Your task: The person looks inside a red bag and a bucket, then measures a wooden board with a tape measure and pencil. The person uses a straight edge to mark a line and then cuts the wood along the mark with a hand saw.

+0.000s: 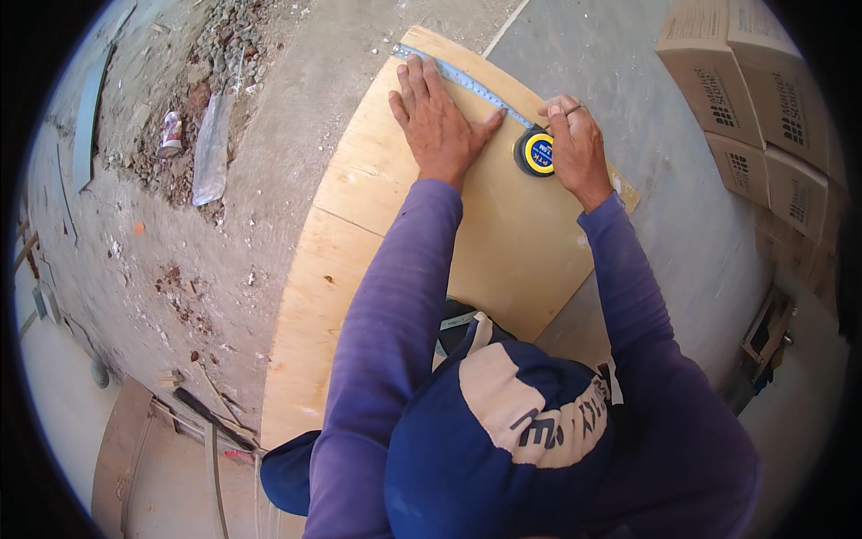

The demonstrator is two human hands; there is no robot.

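Observation:
A pale plywood board (514, 242) lies in front of me. Across its far end runs the silver blade of a tape measure, drawn out from a round black and yellow case (539, 153). My left hand (442, 126) is spread flat on the board, fingertips and thumb at the near edge of the blade. Just right of the case is my right hand (577, 148), its thumb and fingers pinched together by the blade's end; whatever they hold is too small to make out.
Brown cartons (714, 85) are stacked at the right. Rubble (224, 54), a clear plastic strip (212, 148) and a crumpled cup (171, 131) lie on the dusty ground at the far left. Wood pieces (121, 449) rest at the lower left.

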